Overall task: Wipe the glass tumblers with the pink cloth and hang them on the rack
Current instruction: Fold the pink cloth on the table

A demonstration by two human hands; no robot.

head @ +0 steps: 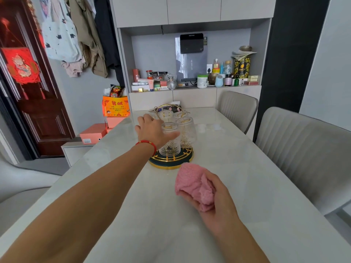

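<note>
- Bunched in my right hand (218, 204), fingers curled under it: the pink cloth (193, 185).
- Ahead of it, my left hand (152, 130) spreads over inverted glass tumblers (187, 132) on the gold rack (171, 160).
- Beneath both, the pale table (237, 168).

A home, its dining corner beside the entrance. A pale marble-look bench (228, 168) stands with padded grey dining chairs (303, 149) at its side. Built-in cabinets (190, 10) frame a niche crowded with bottles and jars (218, 76). Coats (85, 35) hang beside a dark wooden door (38, 111) bearing a red festive ornament (20, 65).
</note>
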